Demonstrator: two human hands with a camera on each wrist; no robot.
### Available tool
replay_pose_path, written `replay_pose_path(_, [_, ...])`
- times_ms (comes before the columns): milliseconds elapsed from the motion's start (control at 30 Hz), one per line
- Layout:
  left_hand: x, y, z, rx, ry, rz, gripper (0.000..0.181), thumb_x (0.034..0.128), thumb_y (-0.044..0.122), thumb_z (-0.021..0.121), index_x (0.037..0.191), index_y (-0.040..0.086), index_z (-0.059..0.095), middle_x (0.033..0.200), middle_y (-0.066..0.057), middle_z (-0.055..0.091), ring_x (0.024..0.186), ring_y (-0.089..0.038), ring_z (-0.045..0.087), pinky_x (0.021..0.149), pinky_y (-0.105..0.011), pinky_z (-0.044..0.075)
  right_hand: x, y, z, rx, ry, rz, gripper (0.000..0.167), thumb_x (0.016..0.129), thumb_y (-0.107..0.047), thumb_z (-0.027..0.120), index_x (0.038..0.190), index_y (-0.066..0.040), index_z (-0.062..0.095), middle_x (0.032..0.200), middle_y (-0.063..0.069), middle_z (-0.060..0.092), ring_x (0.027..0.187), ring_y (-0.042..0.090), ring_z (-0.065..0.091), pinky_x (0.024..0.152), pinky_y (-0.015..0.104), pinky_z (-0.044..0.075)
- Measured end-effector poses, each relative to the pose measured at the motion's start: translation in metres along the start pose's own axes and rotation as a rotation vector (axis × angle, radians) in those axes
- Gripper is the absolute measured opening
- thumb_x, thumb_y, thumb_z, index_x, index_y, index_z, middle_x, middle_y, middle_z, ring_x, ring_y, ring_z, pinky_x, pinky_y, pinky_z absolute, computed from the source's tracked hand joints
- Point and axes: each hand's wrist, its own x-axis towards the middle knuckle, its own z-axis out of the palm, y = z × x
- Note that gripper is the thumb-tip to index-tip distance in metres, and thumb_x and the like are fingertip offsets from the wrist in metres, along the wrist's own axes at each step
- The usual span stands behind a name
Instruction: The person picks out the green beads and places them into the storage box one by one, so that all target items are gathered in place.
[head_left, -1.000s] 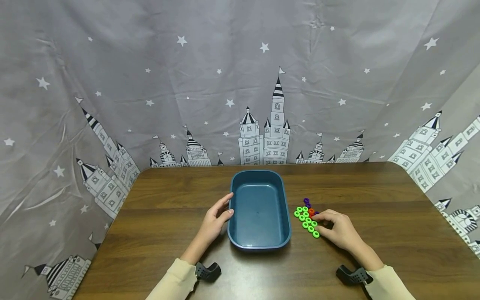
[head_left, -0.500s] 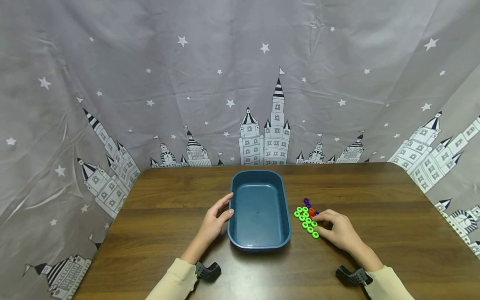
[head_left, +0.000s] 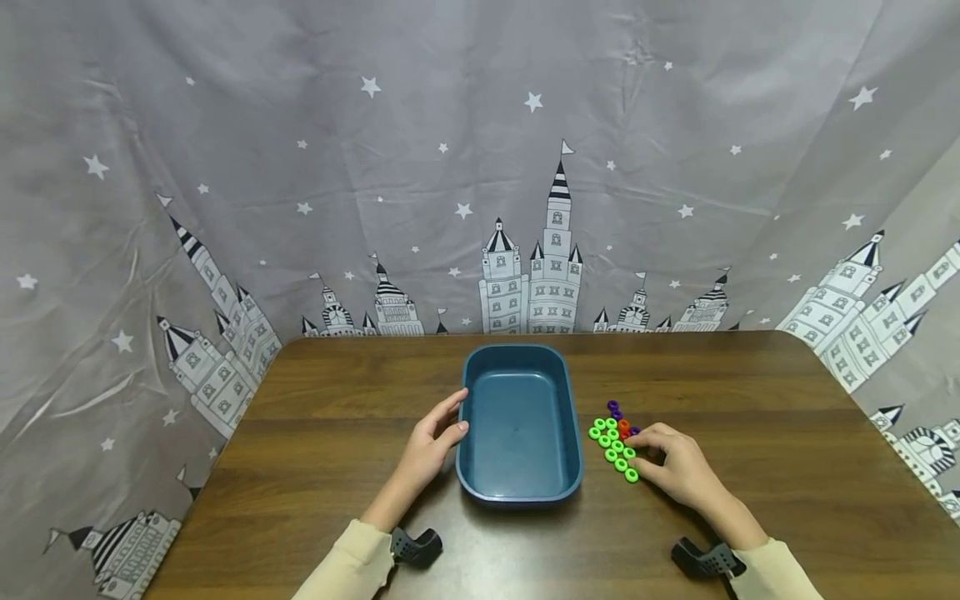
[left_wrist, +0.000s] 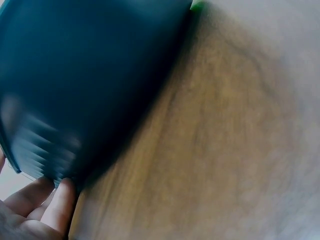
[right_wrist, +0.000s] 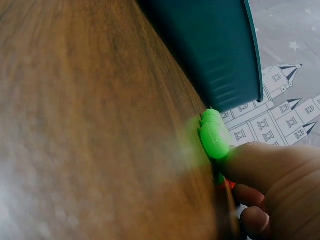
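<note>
A dark blue-green plastic tray point(head_left: 519, 492) stands on the table, with nothing visible inside it. My left hand point(head_left: 426, 450) touches its left side with extended fingers and thumb; fingertips point(left_wrist: 62, 200) rest against the outer wall in the left wrist view. To the tray's right lies a group of small rings: several green rings point(head_left: 605, 441), red rings point(head_left: 624, 425) and purple rings point(head_left: 612, 405). My right hand point(head_left: 678, 468) is at the group's right edge, thumb and index finger pinching a green ring point(head_left: 628, 452). Its thumb also lies beside a nearer green ring point(right_wrist: 216, 140).
The brown wooden table point(head_left: 352, 392) ends at the back against a grey curtain point(head_left: 420, 108) printed with castles and stars. A black camera mount point(head_left: 417, 547) sits on the left wrist and another mount point(head_left: 705, 558) on the right.
The lowest green rings have shifted slightly left beside the right thumb. The left hand keeps its place at the tray. The head view has tilted up a little.
</note>
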Motion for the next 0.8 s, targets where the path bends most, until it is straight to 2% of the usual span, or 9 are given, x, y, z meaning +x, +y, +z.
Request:
replay_pose_path(267, [-0.0002, -0.0001, -0.0004, 0.002, -0.001, 0.023, 0.05, 0.0991, 0.006, 0.06, 0.148, 0.003, 0.051, 0.152, -0.023, 0.051, 0.137, -0.045, 0.051, 0.097, -0.02, 0.049, 0.0004, 0.0009, 0.0014, -0.016, -0.018, 0.002, 0.023, 0.073, -0.004, 0.085, 0.093, -0.012, 0.079, 0.084, -0.009, 0.064, 0.071, -0.006, 0.044, 0.06, 0.021, 0.039])
replay_pose_path(500, [0.003, 0.0003, -0.0004, 0.007, 0.002, 0.032, 0.05, 0.0984, 0.005, 0.06, 0.148, 0.004, 0.052, 0.151, -0.023, 0.053, 0.135, -0.043, 0.054, 0.1, -0.02, 0.047, 0.0003, -0.0002, 0.001, 0.005, 0.015, -0.048, 0.024, 0.072, -0.001, 0.086, 0.092, -0.01, 0.078, 0.08, -0.009, 0.062, 0.068, -0.004, 0.044, 0.057, 0.021, 0.04])
replay_pose_path(800, [-0.0001, -0.001, 0.0006, 0.007, 0.01, 0.052, 0.05, 0.0983, 0.005, 0.06, 0.147, 0.001, 0.052, 0.149, -0.027, 0.052, 0.134, -0.046, 0.053, 0.1, -0.02, 0.047, 0.0037, -0.0016, -0.0055, 0.027, 0.005, -0.004, 0.02, 0.076, -0.002, 0.084, 0.094, -0.006, 0.078, 0.073, -0.012, 0.064, 0.063, -0.009, 0.045, 0.054, 0.02, 0.041])
